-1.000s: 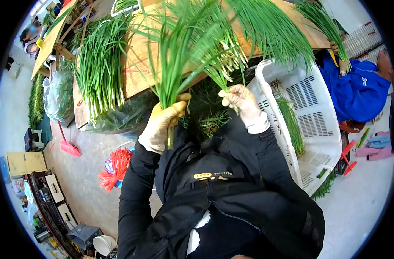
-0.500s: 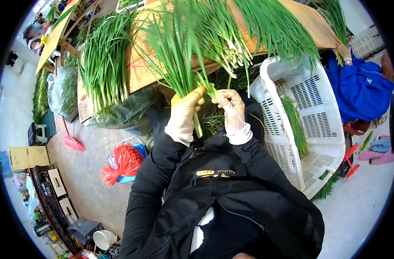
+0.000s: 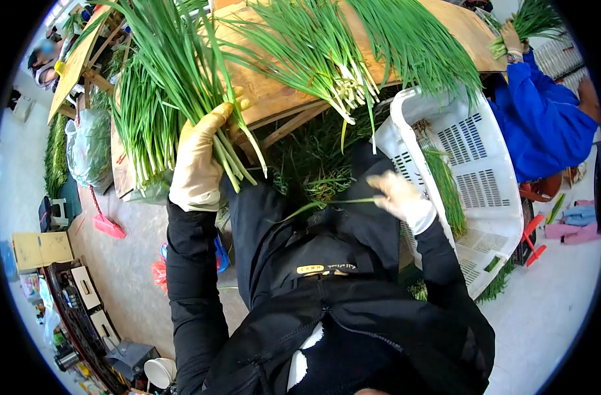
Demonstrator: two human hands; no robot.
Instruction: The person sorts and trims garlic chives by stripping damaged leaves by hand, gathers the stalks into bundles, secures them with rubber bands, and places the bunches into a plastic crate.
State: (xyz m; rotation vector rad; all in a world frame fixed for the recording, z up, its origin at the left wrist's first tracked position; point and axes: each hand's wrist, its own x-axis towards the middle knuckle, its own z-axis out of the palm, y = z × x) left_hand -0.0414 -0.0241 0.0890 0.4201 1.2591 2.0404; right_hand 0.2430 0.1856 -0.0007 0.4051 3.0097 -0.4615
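My left hand [image 3: 200, 161], in a pale glove, is closed around a bunch of garlic chives [image 3: 175, 66]. Their pale stem ends hang below the fist, and the leaves fan up and left over the table edge. Over my right thigh is my gloved right hand [image 3: 400, 197], smeared by motion. A single chive leaf [image 3: 343, 201] trails leftward from its fingertips, seemingly pinched there. Beside my left hand, a heap of chives [image 3: 139, 118] droops over the wooden table [image 3: 261, 99]. Another heap [image 3: 313, 52] lies mid-table, stems toward me.
More chives [image 3: 419, 52] lie at the table's right. A white slotted basket [image 3: 494, 158] holding some chives stands by my right arm. Loose leaves [image 3: 313, 164] litter the space below the table. At right, a co-worker's blue sleeve [image 3: 544, 99] reaches up; that hand holds chives [image 3: 534, 20].
My left hand has moved left with the bunch. My right hand has parted from it, moving right and down with a leaf. The co-worker's hand has risen with chives.
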